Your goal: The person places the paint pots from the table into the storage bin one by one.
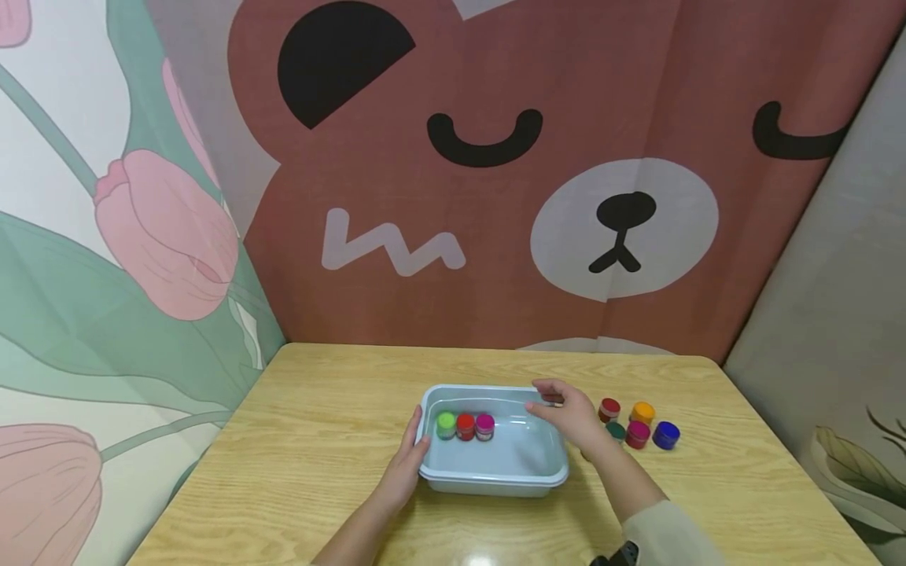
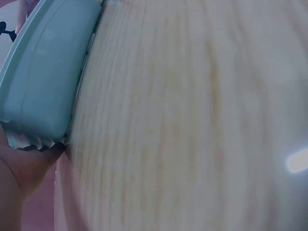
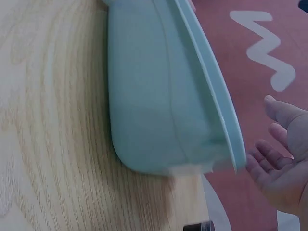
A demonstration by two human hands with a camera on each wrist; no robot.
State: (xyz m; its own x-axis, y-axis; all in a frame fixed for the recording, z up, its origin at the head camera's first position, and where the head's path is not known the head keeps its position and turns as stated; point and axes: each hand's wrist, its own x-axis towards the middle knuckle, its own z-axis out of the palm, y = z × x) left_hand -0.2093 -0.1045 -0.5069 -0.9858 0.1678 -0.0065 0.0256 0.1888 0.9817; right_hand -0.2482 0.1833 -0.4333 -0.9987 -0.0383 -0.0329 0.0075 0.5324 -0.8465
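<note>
A pale blue plastic basin (image 1: 495, 478) sits on the table in the head view. Inside, toward its left, three small paint pots stand in a row: a light green pot (image 1: 446, 425), a red pot (image 1: 465, 427) and a magenta pot (image 1: 484, 427). My left hand (image 1: 400, 470) holds the basin's left end, thumb at the rim and fingers along the outer wall. Over the basin's right end is my right hand (image 1: 572, 415), thumb and fingers spread apart with nothing between them. The right wrist view shows that hand (image 3: 286, 163) beside the basin's rim.
Right of the basin stand several more paint pots: a dark red pot (image 1: 609, 409), an orange pot (image 1: 642, 413), a dark green pot (image 1: 616, 431), a magenta pot (image 1: 638, 434) and a blue pot (image 1: 666, 435). A bear-print curtain (image 1: 495, 299) hangs behind the wooden table (image 1: 340, 409).
</note>
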